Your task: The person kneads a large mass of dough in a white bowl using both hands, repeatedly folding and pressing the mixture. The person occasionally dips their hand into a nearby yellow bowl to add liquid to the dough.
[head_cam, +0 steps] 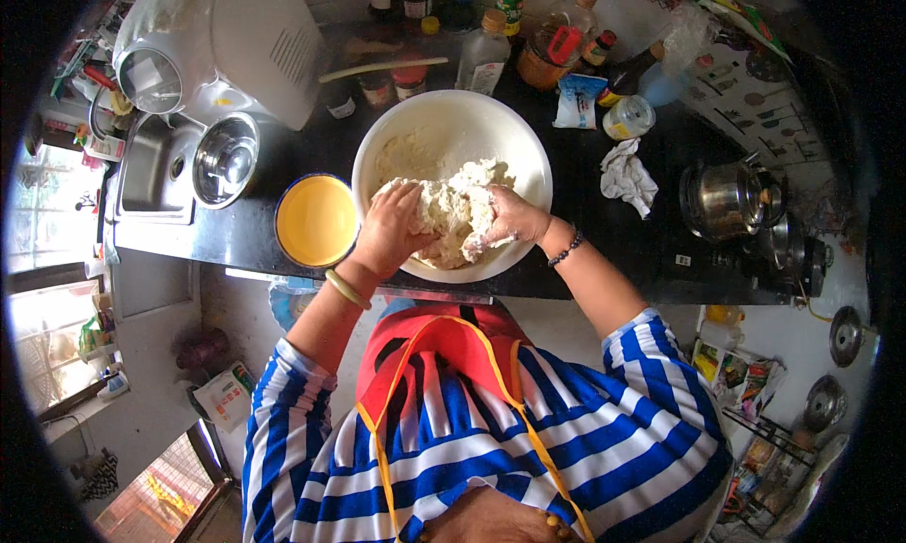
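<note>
A large white bowl (527, 139) stands on the black countertop before me, holding rough, shaggy dough (456, 210). My left hand (391, 224) grips the dough's left side, fingers over its top. On the other side my right hand (511, 217), with dough stuck to its fingers, grips the right part. A yellow basin with a dark blue rim (316, 219) sits just left of the bowl, beside my left wrist.
Bottles and jars (483, 55) line the back. At left are a steel bowl (225, 161) and a sink (156, 168). A crumpled white cloth (628, 177), a glass jar (628, 118) and a steel pot (720, 200) stand or lie to the right.
</note>
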Available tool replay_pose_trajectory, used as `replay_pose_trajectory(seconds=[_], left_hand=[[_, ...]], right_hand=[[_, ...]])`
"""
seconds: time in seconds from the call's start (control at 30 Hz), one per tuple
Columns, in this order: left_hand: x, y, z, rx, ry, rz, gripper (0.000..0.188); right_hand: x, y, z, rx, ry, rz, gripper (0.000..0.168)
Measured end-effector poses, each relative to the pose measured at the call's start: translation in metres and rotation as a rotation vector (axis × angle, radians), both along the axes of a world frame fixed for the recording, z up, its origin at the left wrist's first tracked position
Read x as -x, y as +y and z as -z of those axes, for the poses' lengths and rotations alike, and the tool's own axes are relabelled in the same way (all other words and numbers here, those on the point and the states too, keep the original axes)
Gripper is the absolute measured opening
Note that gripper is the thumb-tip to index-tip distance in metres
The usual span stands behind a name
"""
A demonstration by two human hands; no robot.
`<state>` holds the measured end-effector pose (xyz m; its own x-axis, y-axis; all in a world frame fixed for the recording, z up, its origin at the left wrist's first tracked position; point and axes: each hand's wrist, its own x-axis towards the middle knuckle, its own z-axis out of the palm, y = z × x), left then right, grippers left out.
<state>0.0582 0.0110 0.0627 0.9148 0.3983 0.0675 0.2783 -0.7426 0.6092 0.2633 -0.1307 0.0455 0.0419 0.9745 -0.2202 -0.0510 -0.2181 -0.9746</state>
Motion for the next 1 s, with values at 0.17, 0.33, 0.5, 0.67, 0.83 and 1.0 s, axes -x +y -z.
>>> replay_pose_trajectory(seconds=[0.17,0.33,0.5,0.67,0.83,1.0], left_hand=[[0.006,-0.025,0.020,-0.168,0.172,-0.019,0.073],[-0.010,-0.035,0.038,-0.455,0.416,0.079,0.060],[-0.026,-0.032,0.053,-0.486,0.395,0.052,0.057],[-0.029,-0.012,0.051,-0.351,0.432,0.111,0.060],[-0.007,0.022,0.026,0.145,0.020,0.060,0.061],[-0.007,0.033,0.015,0.919,0.054,-0.115,0.036]], right_hand=[[0.028,-0.008,0.018,0.065,-0.776,0.140,0.081],[0.037,-0.008,0.037,0.265,-0.974,0.007,0.055],[0.036,0.002,0.045,0.342,-1.042,-0.075,0.040],[0.014,0.007,0.038,0.323,-0.702,0.019,0.054],[-0.004,-0.005,0.029,0.185,-0.022,0.156,0.066],[0.006,-0.015,0.028,0.188,0.114,0.320,0.059]])
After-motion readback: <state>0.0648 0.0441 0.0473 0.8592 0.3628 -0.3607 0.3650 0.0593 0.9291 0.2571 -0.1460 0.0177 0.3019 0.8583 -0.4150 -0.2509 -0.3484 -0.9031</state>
